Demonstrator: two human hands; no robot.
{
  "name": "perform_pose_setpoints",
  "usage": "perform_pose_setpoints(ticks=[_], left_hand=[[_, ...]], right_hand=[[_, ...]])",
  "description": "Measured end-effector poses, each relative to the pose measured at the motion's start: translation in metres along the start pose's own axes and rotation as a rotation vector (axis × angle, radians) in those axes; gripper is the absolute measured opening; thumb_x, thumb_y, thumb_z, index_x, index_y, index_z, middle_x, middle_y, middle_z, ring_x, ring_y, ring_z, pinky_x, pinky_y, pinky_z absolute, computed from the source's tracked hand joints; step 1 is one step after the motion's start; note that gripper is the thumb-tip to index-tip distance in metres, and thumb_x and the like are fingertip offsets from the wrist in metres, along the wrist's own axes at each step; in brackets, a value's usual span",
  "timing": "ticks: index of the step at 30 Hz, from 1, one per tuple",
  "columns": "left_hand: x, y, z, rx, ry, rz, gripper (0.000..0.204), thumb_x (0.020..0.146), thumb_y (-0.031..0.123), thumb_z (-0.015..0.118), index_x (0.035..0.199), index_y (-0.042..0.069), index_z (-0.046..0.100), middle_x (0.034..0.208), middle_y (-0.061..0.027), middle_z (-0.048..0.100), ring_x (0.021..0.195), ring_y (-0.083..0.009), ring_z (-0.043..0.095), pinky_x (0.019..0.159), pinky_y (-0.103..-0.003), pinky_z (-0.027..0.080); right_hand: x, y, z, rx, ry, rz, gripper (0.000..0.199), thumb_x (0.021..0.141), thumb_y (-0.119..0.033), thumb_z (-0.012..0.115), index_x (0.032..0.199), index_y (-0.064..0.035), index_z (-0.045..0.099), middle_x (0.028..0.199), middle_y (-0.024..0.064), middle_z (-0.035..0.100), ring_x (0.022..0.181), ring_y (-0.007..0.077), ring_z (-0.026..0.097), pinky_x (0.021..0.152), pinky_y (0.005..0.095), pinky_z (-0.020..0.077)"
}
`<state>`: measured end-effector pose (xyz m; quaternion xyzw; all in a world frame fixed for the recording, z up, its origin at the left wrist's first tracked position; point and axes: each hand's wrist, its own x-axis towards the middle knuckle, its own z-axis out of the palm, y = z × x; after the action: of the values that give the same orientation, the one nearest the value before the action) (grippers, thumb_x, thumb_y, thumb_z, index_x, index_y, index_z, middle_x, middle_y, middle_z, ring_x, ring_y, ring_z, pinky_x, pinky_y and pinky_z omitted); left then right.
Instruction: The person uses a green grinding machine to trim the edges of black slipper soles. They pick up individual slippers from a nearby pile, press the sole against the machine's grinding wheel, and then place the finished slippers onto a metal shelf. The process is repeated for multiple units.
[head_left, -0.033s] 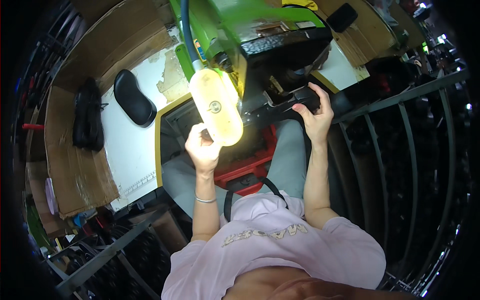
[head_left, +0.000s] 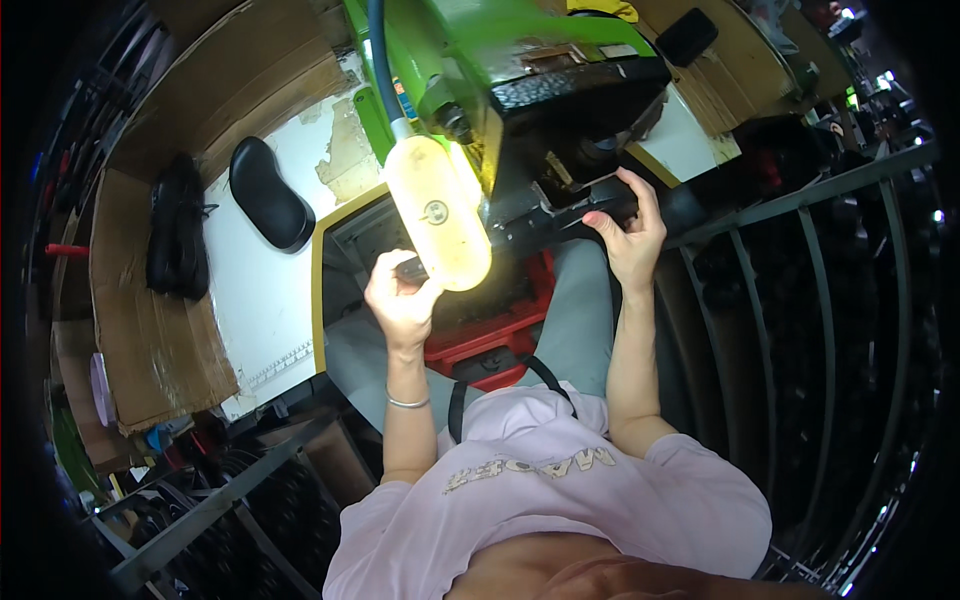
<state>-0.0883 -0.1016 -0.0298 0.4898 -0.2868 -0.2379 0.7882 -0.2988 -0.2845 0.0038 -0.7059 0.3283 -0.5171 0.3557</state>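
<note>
A long black piece (head_left: 412,268), mostly hidden by the lamp and shadow, shows its end in the pinch of my left hand (head_left: 402,305). My right hand (head_left: 634,235) has its thumb and forefinger curved around a black part (head_left: 608,203) below the machine head; whether this is the same piece I cannot tell. Between my hands a lit, oval yellowish lamp (head_left: 438,212) hangs from a blue-grey flexible neck (head_left: 378,65). Above stands a green machine (head_left: 545,50) with a dark metal head, its working point in shadow.
A black shoe sole (head_left: 268,195) lies on the white tabletop (head_left: 250,335) at left, beside a black bundle (head_left: 178,230) against a cardboard wall (head_left: 130,330). Red plastic (head_left: 480,350) shows between my knees. Metal rack rails (head_left: 800,190) stand at right; another rack (head_left: 215,520) is lower left.
My left hand has shifted slightly left, and more of the black piece's end shows beside the lamp. The lamp and machine appear slightly farther right in view. My right hand stays nearly in place.
</note>
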Motion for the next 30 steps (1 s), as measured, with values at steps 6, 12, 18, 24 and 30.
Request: perform_pose_setpoints(ticks=[6,12,18,24,30], left_hand=[[-0.016,0.013,-0.05,-0.018,0.031,0.023,0.036,0.067,-0.017,0.072,0.09,0.003,0.054,0.081,-0.0029,0.056,0.073,-0.0093,0.054,0.068,-0.022,0.046],[-0.032,0.005,-0.103,-0.147,0.079,-0.073,0.033,0.07,-0.009,0.076,0.083,0.006,0.051,0.076,0.0003,0.048,0.072,-0.0098,0.05,0.068,-0.024,0.043],[-0.017,-0.026,-0.109,0.755,-0.238,-0.342,0.027,0.069,-0.005,0.076,0.092,-0.001,0.062,0.081,-0.0056,0.066,0.08,-0.0177,0.064,0.091,-0.035,0.05],[0.0,-0.009,0.041,0.675,-0.198,0.368,0.056,0.063,0.014,0.086,0.111,0.002,0.061,0.101,-0.0131,0.065,0.093,-0.0278,0.064,0.086,-0.036,0.05],[-0.018,-0.06,0.058,-0.053,-0.029,0.021,0.041,0.073,0.001,0.081,0.102,0.003,0.051,0.098,-0.0047,0.058,0.093,-0.0143,0.059,0.085,-0.029,0.048]], right_hand=[[-0.02,-0.003,0.018,0.336,-0.168,0.014,0.063,0.069,-0.001,0.081,0.126,0.0056,0.054,0.133,0.0191,0.053,0.117,0.0251,0.056,0.094,0.0325,0.0508],[-0.045,0.01,0.061,0.225,-0.166,-0.022,0.063,0.057,-0.008,0.089,0.113,0.0027,0.063,0.112,0.0158,0.066,0.102,0.0255,0.064,0.089,0.0338,0.0508],[-0.044,0.011,0.076,0.21,-0.156,-0.177,0.065,0.05,-0.007,0.09,0.109,0.0018,0.064,0.108,0.0158,0.067,0.095,0.0256,0.067,0.082,0.0335,0.0545],[-0.043,0.02,0.073,0.227,-0.173,-0.114,0.068,0.054,-0.009,0.089,0.115,0.0017,0.063,0.111,0.0156,0.067,0.098,0.0231,0.066,0.085,0.0319,0.0532],[-0.071,0.089,0.086,0.619,-0.365,0.418,0.057,0.077,-0.01,0.078,0.127,0.0038,0.055,0.117,0.0109,0.063,0.106,0.017,0.059,0.092,0.0316,0.0487]])
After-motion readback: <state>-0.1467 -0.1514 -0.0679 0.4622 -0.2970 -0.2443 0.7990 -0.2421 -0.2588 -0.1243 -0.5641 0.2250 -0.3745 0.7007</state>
